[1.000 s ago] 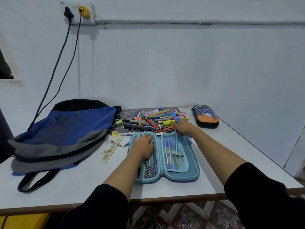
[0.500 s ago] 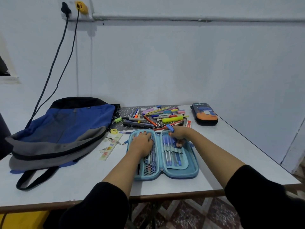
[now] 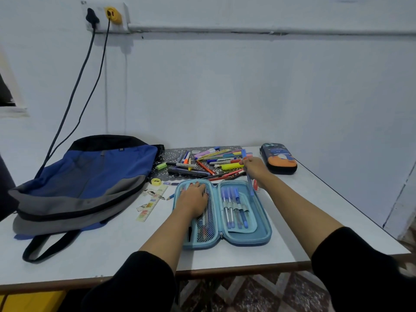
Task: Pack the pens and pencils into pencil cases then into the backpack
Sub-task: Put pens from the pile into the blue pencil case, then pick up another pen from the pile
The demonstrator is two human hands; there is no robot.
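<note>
Left hand (image 3: pixel 193 200), fingers (image 3: pixel 198 186) straight, rests on the open pencil case (image 3: pixel 263 233); right hand (image 3: pixel 254 168) grips a blue pen (image 3: pixel 249 183), any print illegible

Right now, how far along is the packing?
Done: a few blue pens sit looped in the open pencil case. In hand: the right hand holds another blue pen above it while the left hand presses the mesh side. Left: the pile of pens and pencils, the shut dark pencil case, and loading both cases into the backpack.

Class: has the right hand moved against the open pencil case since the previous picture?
Yes. The right hand, gripping a blue pen, has pulled back from the far rim of the open pencil case toward the pen pile.
</note>
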